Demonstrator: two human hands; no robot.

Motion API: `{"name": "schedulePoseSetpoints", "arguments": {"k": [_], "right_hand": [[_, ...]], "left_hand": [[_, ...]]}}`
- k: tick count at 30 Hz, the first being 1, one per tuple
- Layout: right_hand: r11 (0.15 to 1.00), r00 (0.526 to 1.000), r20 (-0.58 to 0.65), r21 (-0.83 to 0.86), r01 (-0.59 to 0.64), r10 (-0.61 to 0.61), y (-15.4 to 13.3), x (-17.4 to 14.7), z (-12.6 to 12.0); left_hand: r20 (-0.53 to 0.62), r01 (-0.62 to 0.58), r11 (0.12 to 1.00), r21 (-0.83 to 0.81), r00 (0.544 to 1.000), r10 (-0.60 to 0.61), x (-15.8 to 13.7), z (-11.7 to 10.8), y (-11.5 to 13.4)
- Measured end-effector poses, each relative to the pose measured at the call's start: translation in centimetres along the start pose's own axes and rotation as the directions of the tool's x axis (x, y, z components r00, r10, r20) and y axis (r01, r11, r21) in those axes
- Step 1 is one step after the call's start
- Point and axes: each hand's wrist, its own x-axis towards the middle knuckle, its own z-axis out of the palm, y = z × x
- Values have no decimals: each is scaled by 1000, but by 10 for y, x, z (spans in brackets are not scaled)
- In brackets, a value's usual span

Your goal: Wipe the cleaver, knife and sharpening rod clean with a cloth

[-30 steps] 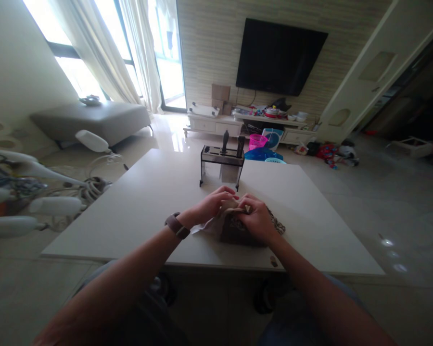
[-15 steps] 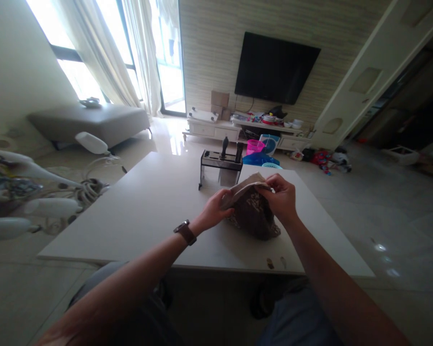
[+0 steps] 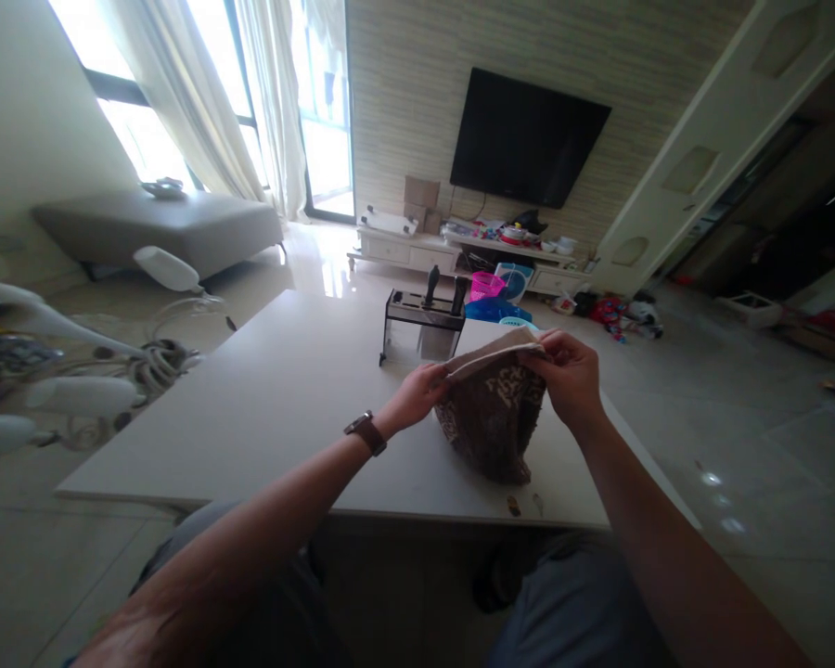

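A brown patterned cloth [image 3: 491, 417] with a beige band along its top edge hangs between my hands, its lower end down at the white table [image 3: 264, 417]. My left hand [image 3: 417, 397] pinches the left end of the beige band. At the other end, my right hand [image 3: 571, 373] grips the upper right corner. Whether the cloth is a single layer or a cover cannot be made out. Just beyond it stands a knife block [image 3: 423, 311] with dark-handled knives in it. Two small objects lie by the near edge, one brownish [image 3: 513, 506] and one pale [image 3: 538, 504].
Behind the table are a pink basket [image 3: 487, 286] and a blue plastic thing [image 3: 497, 311] on the floor. A chandelier-like lamp [image 3: 83, 397] with cables lies at the left. A low TV cabinet [image 3: 390, 249] runs along the far wall.
My right hand has moved right and my hands are farther apart. The beige band is now stretched straighter, and more of the cloth's patterned face shows. The view has shifted slightly.
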Motion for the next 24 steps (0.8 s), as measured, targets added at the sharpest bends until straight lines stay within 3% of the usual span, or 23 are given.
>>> {"name": "schedulePoseSetpoints", "arguments": {"k": [5, 10, 13, 16, 20, 24], "right_hand": [[990, 984, -140, 104, -100, 114, 15, 6, -21], [988, 973, -190, 108, -108, 127, 19, 7, -24], [994, 983, -156, 62, -91, 99, 16, 6, -23], [993, 988, -112, 56, -102, 108, 16, 5, -26], [961, 966, -8, 103, -256, 258, 24, 2, -38], [879, 886, 119, 116, -462, 449, 34, -4, -46]], "left_hand": [[65, 48, 994, -102, 997, -42, 3, -23, 13], [147, -56, 998, -38, 987, 61, -2, -26, 17], [204, -73, 997, -40, 976, 79, -6, -17, 15], [126, -23, 999, -41, 992, 28, -5, -16, 17], [82, -3, 999, -35, 997, 6, 0, -29, 23], [126, -53, 998, 28, 991, 49, 1, -40, 24]]}}
